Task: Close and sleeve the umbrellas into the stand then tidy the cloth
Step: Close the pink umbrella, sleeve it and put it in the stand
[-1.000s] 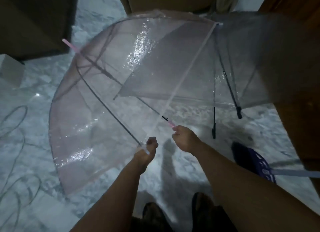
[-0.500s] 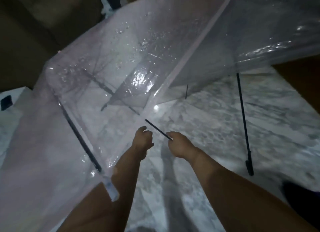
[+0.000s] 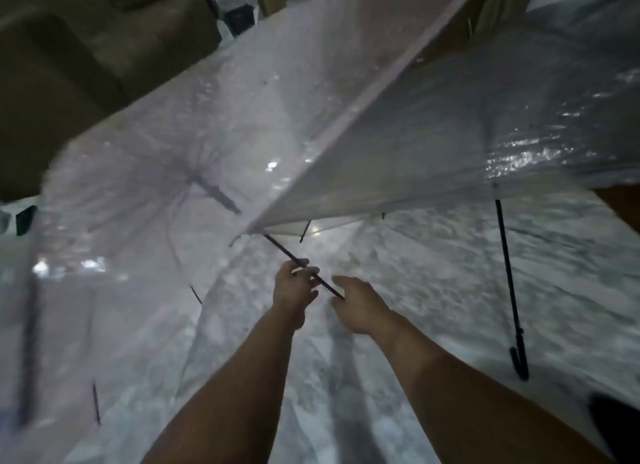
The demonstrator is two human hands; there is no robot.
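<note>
My left hand (image 3: 293, 290) now pinches the pink umbrella (image 3: 214, 144)'s dark rod (image 3: 301, 263) higher up, right hand (image 3: 360, 306) curled at its lower end; canopy swung overhead, still open, second umbrella (image 3: 519, 124) beside it: closing only begun

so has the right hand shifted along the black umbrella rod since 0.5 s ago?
Cannot tell: the head camera moved and nothing fixed is shared. The right hand holds the rod's near end, as before, the left hand just beyond it.
</note>
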